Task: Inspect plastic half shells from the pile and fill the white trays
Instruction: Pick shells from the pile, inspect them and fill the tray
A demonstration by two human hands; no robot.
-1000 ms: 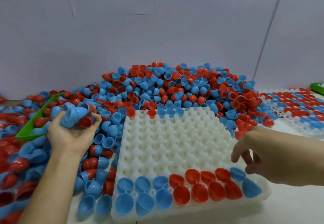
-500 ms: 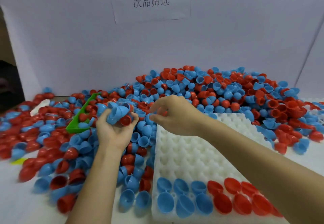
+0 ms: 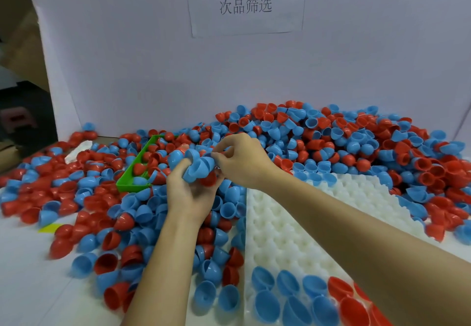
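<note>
Head view: a person works with both bare hands raised over a heap of plastic shells, a tray lying below the right forearm.
Left hand: the left hand [image 3: 190, 188] is turned palm up, its fingers curled round a handful of blue and red plastic half shells [image 3: 193, 165]; I judge it serves as a ready store, so the other hand need not go back to the heap for each piece.
Right hand: the right hand [image 3: 239, 162] reaches across to that handful, thumb and fingertips pinched at a blue shell on its right edge; motion blur hides whether the shell is already free of the handful.
Why so high: held up near eye level, each piece can probably be checked for flaws before it goes down.
Pile: the loose pile of red and blue half shells [image 3: 331, 137] lies beyond and to both sides of the fingers.
Tray: the white moulded plastic tray with rows of cups [image 3: 293, 223] sits below and to the right of the fingers; only its nearest rows hold shells, blue then red, so most filling remains.
Bin: a green plastic bin [image 3: 132, 178] just left of the left fingers holds a few shells, perhaps rejects.
</note>
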